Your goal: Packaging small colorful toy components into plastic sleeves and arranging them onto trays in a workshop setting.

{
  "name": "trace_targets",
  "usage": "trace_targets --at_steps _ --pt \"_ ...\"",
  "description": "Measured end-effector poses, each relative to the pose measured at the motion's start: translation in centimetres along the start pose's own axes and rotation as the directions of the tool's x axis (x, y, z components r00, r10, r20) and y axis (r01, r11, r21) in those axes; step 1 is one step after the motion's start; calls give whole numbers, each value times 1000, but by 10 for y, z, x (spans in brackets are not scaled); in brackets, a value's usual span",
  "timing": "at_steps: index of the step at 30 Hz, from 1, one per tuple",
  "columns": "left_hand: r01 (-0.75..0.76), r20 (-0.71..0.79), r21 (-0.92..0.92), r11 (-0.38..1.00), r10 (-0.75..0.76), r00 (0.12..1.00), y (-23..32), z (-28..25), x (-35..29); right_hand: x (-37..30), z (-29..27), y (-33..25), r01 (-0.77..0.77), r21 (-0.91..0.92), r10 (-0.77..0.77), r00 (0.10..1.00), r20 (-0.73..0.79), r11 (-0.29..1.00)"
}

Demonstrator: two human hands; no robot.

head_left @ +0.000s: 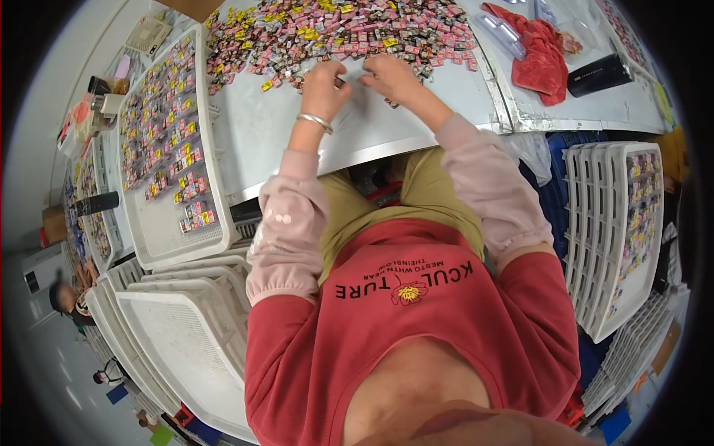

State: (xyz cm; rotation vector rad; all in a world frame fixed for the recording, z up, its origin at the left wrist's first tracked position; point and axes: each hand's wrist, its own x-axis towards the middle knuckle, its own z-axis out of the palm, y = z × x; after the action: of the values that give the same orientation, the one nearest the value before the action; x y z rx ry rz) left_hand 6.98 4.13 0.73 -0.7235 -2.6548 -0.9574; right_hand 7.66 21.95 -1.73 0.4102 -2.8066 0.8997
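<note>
Small packets in pink, yellow, black and white lie in a dense loose heap across the far part of the grey metal worktop, thinning to single scattered pieces along its near edge. Each piece is a tiny rectangular block, too small to tell more. Both hands work at that near edge. The left hand, with a silver bangle at the wrist, is curled with its fingers bent down onto the worktop among the stray packets; whether it holds one cannot be told. The right hand is likewise curled, fingertips close to the left hand's, and its grip is hidden too.

On the left, a white plastic tray carries more of the same packets set out in rows. Empty white trays are stacked near it. On the far right lie a red cloth and a black box. A stack of trays stands on the right.
</note>
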Motion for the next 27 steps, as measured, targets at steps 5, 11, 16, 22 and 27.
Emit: trace_targets --at_steps 5,11,16,22,27 --pt "17 67 -183 983 -5 998 45 30 -48 13 2 16 32 -206 -7 993 120 978" --pt "-25 -91 -106 994 15 996 61 48 -55 -38 -45 26 280 -60 -267 948 171 958" --pt "-30 -36 -122 992 25 999 58 45 -58 -58 -33 13 308 36 -310 946 90 951" --pt "-48 2 -187 981 49 999 50 30 -69 -5 -55 25 195 91 -193 981 -24 977" --pt "-85 -86 -210 974 68 994 51 34 -80 45 -36 56 194 -343 -210 978 -11 919"
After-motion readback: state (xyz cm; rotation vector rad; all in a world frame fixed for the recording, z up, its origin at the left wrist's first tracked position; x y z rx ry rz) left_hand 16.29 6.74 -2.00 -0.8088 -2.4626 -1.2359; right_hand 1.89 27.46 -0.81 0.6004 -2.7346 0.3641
